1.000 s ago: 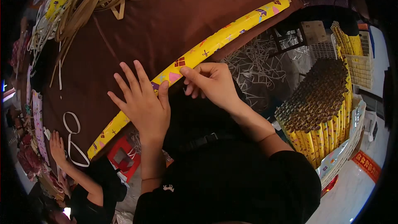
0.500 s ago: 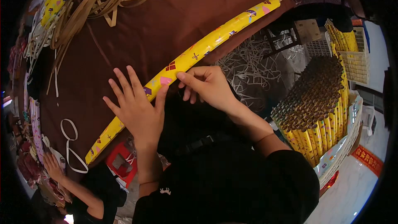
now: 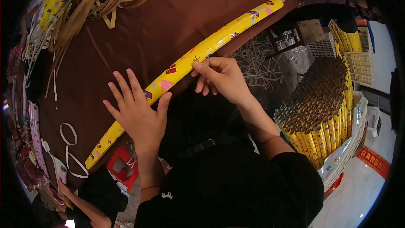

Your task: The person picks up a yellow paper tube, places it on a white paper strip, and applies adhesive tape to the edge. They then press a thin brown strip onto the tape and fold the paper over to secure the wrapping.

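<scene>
A long, slim roll of yellow gift wrap, shiny and printed with small coloured motifs, lies diagonally over the brown cloth. My left hand rests flat across its lower half with the fingers spread. Farther up, my right hand has its thumb on the roll's near edge and its fingers curled beside it in a pinch. The fingertips are partly hidden, so how deep the grip goes does not show.
Brown flat strips lie at the upper left, and a white strap loop lies lower left. A basket packed with upright yellow rolls stands right. Shredded strips cover the floor. A co-worker's arm is at lower left.
My right hand has slid a short way up and right along the roll, while my left hand stays nearly in place. The co-worker's hand at lower left has moved down.
</scene>
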Demonstrator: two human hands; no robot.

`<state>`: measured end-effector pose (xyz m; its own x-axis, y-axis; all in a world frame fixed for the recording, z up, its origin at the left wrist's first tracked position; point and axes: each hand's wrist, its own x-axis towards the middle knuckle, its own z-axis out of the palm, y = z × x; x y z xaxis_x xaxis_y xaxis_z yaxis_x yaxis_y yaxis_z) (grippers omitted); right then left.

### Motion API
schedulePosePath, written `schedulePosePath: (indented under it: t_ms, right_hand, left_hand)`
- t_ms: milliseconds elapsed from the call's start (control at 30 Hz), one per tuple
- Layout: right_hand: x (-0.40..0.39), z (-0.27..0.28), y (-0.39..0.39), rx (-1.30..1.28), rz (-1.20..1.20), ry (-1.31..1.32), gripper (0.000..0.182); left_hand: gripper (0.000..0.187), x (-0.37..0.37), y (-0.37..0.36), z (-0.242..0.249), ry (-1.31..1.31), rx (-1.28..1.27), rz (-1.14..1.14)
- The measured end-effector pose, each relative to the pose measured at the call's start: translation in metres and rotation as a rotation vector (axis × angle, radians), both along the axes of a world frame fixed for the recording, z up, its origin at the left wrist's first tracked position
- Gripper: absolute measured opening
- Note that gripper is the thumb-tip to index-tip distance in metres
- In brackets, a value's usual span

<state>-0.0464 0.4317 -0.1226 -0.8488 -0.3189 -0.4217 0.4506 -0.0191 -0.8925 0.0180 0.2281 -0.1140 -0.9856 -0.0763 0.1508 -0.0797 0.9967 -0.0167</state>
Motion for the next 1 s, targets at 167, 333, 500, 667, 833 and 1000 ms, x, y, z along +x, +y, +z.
schedulePosePath:
  t_ms: [167,333,500,667,833,1000]
  right_hand:
    - [0.000,-0.003,0.000,0.001,0.011,0.005,0.030]
    - [0.001,0.001,0.006,-0.025,0.024,0.011,0.031]
    - [-0.011,0.002,0.022,0.044,-0.107,0.025,0.034]
    - [-0.018,0.007,0.022,0.111,-0.142,0.032,0.035]
    - [-0.025,0.000,0.034,0.033,-0.030,0.017,0.035]
    - [-0.022,-0.007,0.045,-0.038,0.003,0.037,0.034]
  left_hand:
    - [0.076,0.000,-0.003,-0.004,-0.007,-0.038,0.006]
    - [0.074,-0.001,0.000,-0.002,-0.013,-0.035,0.004]
    - [0.072,-0.001,0.002,0.000,-0.019,-0.022,0.031]
    - [0.072,-0.001,0.002,-0.001,-0.025,-0.021,0.027]
    - [0.072,0.001,0.001,-0.002,-0.028,-0.013,0.032]
    - [0.064,-0.001,0.002,-0.001,-0.037,0.010,0.047]
